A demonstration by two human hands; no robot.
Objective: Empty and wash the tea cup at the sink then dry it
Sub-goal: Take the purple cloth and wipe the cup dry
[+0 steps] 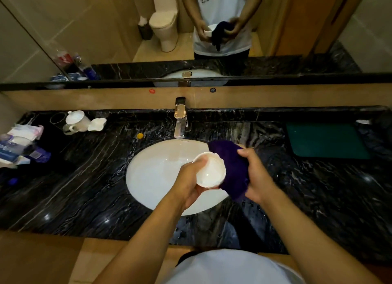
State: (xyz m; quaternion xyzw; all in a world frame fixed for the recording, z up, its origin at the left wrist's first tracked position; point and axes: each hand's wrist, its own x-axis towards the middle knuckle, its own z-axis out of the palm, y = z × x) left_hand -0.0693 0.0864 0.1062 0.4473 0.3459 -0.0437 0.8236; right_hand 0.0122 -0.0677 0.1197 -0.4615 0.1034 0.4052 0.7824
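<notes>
Holding the tea cup from its left side, the left hand has its fingers curled around the wall and under the base. The right hand grips a dark purple cloth, which is pressed against the right side of the cup. The cup is held above the sink, not resting on anything. Its mouth opens upward, toward the camera, so its axis runs almost vertical with a small tilt. Inside it looks empty and shiny, maybe still wet. The faucet shows no running water. I judge that emptying and washing are done, and drying is now in progress.
</notes>
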